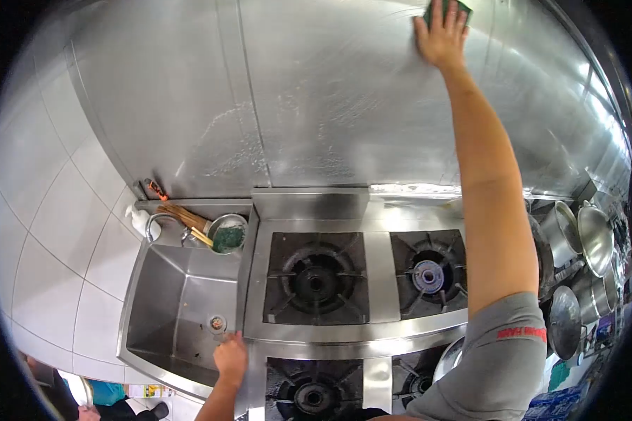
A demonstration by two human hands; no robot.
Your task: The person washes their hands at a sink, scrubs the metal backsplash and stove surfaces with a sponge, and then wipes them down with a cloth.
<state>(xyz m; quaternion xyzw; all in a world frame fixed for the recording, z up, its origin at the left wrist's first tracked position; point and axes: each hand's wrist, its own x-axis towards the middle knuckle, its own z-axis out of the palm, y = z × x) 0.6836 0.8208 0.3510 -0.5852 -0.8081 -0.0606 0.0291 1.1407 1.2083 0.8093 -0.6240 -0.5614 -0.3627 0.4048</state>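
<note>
High on the stainless steel wall panel, my right hand presses a dark green scouring pad flat to the metal, fingers stretched over it. Wet streaks and suds mark the panel lower down and to the left. My left hand is closed on the right front edge of the steel sink, its fingertips partly hidden. A drain with small food bits shows in the sink's floor. Behind the basin, a metal bowl holds another green scouring pad.
Gas burners fill the stove in front of me. Metal pots and a lid crowd the right side. A faucet, a bamboo brush and a white bottle stand behind the sink. Another person's hand shows bottom left.
</note>
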